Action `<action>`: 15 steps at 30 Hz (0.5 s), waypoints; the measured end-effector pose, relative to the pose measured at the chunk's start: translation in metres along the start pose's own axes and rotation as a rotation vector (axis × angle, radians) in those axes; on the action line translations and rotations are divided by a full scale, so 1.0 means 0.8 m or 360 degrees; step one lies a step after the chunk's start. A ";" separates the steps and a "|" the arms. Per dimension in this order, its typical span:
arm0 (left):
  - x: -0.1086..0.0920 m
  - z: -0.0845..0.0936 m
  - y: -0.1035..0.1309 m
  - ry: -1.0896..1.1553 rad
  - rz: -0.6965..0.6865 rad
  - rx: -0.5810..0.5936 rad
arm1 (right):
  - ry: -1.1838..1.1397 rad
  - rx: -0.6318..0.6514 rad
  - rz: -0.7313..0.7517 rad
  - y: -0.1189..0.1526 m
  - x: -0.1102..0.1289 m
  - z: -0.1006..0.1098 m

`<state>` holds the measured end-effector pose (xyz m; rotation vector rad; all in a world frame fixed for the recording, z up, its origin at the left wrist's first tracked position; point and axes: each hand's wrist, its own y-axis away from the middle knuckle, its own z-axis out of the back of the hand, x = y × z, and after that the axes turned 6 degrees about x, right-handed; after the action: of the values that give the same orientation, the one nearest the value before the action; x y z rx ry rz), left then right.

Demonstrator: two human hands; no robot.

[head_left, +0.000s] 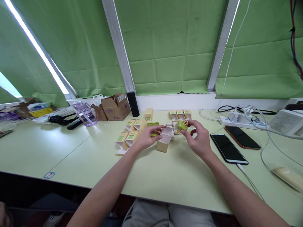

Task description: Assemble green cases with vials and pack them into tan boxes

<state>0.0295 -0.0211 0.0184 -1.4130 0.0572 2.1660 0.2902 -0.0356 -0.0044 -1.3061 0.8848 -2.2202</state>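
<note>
My right hand (198,138) pinches a small rounded green case (181,126) with a pale loop on top, lifted above the table. My left hand (149,137) has its fingertips on the raised white flap of a small tan carton (163,147), which stands open. Behind the left hand sit several green cases (153,124), partly hidden by the fingers. Several more tan cartons (131,137) with green labels stand to the left, some with open flaps. Past the right hand, white rounded items (174,128) are partly covered.
Three open cartons (180,114) and a single carton (149,114) stand farther back. On the right lie two phones (229,148), a power strip (243,121), loose cables and a computer mouse (287,177). A cardboard box (116,108), black cylinder (133,104) and purple bottle (85,113) stand back left.
</note>
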 end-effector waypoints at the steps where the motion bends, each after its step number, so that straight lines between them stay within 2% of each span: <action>1: 0.001 -0.001 0.000 0.0043 0.0030 0.0023 | -0.0062 -0.0040 0.0001 0.000 0.003 0.000; 5: 0.002 -0.006 -0.002 0.0161 0.0072 0.0050 | -0.0223 -0.0130 0.0037 0.003 0.017 -0.003; 8: 0.002 -0.013 -0.002 0.0226 0.0057 0.0068 | -0.0272 -0.0121 0.0087 0.007 0.025 -0.007; 15: 0.001 -0.025 -0.003 0.0277 0.0071 0.0065 | -0.0283 0.0139 0.0111 0.019 0.030 -0.022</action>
<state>0.0470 -0.0249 0.0094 -1.5871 0.1972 2.0599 0.2640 -0.0563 -0.0065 -1.3847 0.7476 -2.0301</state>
